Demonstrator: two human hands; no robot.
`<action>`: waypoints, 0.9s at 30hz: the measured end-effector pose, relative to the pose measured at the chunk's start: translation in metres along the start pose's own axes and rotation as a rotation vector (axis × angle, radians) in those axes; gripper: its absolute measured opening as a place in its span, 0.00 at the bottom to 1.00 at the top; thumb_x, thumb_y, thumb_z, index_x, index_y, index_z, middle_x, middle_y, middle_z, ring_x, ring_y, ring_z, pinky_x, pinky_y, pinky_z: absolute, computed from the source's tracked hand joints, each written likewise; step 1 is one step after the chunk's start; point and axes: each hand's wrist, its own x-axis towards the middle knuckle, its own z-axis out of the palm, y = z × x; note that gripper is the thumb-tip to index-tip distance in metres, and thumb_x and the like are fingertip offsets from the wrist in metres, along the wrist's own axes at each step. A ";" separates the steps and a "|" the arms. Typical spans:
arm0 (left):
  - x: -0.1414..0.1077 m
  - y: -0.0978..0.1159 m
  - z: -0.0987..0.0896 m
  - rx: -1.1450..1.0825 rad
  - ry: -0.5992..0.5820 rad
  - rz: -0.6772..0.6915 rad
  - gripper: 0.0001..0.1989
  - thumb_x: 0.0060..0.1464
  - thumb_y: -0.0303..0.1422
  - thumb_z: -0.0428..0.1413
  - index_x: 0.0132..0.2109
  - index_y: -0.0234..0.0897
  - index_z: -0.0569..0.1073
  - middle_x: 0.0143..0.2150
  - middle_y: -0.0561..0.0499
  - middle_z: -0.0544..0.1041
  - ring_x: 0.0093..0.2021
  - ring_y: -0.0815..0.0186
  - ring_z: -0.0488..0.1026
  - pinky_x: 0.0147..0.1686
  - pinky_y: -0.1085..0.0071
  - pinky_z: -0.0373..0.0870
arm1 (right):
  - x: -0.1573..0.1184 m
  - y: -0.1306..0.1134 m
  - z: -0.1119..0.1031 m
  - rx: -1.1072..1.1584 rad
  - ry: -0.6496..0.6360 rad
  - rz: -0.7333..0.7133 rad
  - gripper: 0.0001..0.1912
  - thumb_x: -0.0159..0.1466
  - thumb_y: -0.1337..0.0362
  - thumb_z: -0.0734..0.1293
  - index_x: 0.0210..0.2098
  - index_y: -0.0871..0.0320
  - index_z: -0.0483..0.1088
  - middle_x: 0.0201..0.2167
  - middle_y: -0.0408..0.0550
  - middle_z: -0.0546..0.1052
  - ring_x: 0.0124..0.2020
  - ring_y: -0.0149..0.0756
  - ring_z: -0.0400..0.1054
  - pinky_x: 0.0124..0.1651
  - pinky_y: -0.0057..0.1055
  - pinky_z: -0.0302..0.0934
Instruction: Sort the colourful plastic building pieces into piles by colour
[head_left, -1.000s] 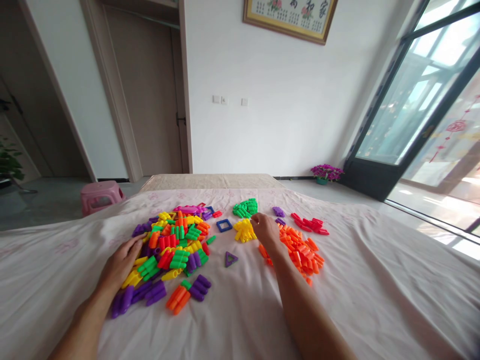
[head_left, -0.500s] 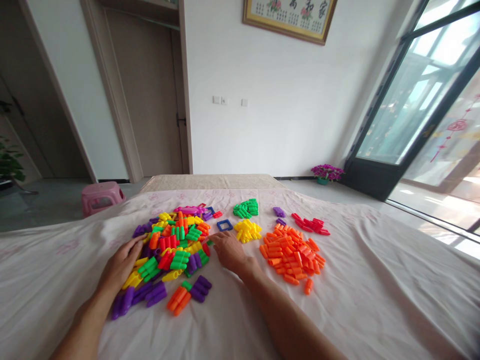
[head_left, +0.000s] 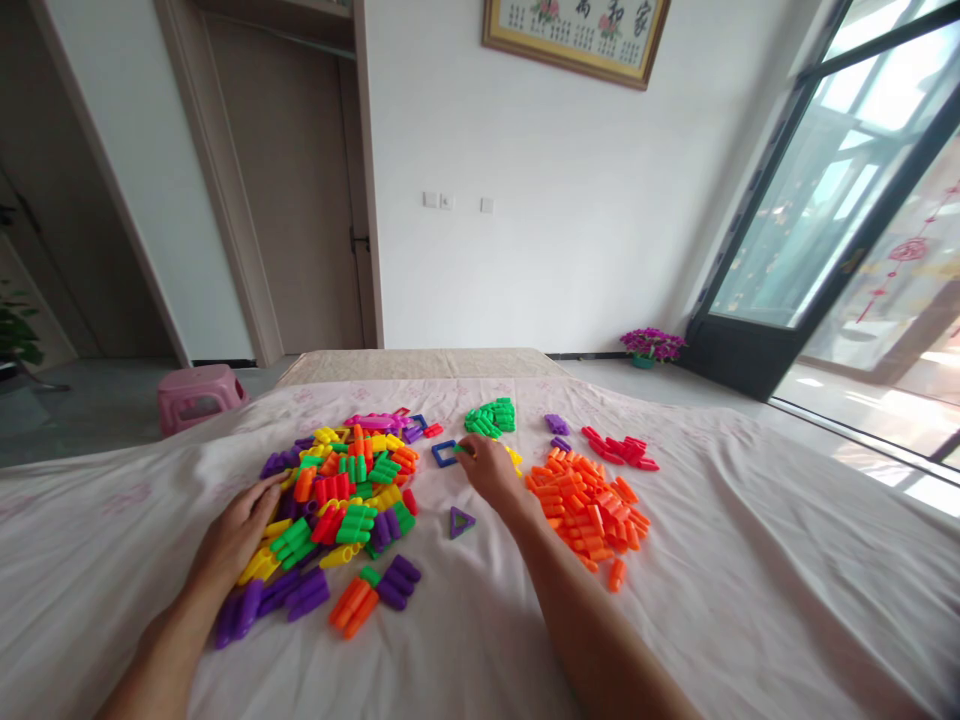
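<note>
1. Right hand point(head_left: 491, 472) is out over the middle of the cloth, fingertips pinched together on a small green plastic piece point(head_left: 459, 449). Only a bit of the green pokes out past the fingers, so can't tell its full shape.
2. That green piece is right by the blue square plastic frame point(head_left: 445, 464), and the hand covers part of the frame's right side from this angle.
3. Left hand point(head_left: 241, 530) rests at the left edge of the big mixed pile of bullet-shaped plastic pieces point(head_left: 335, 487), fingers reaching in by some yellow ones. Can't tell if it's gripping anything, the fingertips are kinda lost in there.
4. The mixed pile is a jumble of red, green, orange, yellow and purple, lots of them side by side in little rows.
5. Single-colour groups sit farther right: a green plastic pile point(head_left: 491, 417) beyond the right hand, a yellow plastic pile point(head_left: 516, 459) mostly hidden behind it, and a big orange plastic pile point(head_left: 592, 507) beside that forearm.
6. Past the orange there's a loose red plastic group point(head_left: 621, 450) and a few purple plastic pieces point(head_left: 556, 424).
7. A purple triangular plastic frame point(head_left: 452, 523) lies between the mixed and orange piles, all on a pale, wrinkled fabric cloth point(head_left: 720, 600).
</note>
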 end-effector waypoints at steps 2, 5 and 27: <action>0.001 -0.002 0.000 0.004 0.000 -0.001 0.28 0.58 0.52 0.47 0.57 0.42 0.76 0.60 0.46 0.76 0.61 0.54 0.71 0.63 0.59 0.63 | 0.009 0.017 -0.007 0.043 0.064 0.108 0.11 0.65 0.62 0.65 0.44 0.57 0.76 0.41 0.49 0.81 0.44 0.38 0.74 0.44 0.28 0.62; 0.003 -0.006 0.001 0.001 -0.007 0.006 0.28 0.59 0.51 0.47 0.58 0.42 0.75 0.60 0.46 0.76 0.61 0.54 0.71 0.64 0.59 0.62 | 0.019 0.039 -0.012 0.178 0.196 0.213 0.17 0.63 0.66 0.64 0.50 0.59 0.74 0.45 0.51 0.80 0.46 0.39 0.75 0.47 0.31 0.65; 0.001 -0.001 0.002 -0.009 -0.003 -0.016 0.28 0.59 0.52 0.47 0.58 0.42 0.75 0.61 0.47 0.75 0.62 0.55 0.70 0.63 0.60 0.62 | -0.026 -0.038 0.026 0.150 -0.299 -0.480 0.22 0.55 0.69 0.72 0.50 0.56 0.76 0.46 0.50 0.79 0.46 0.39 0.72 0.50 0.31 0.64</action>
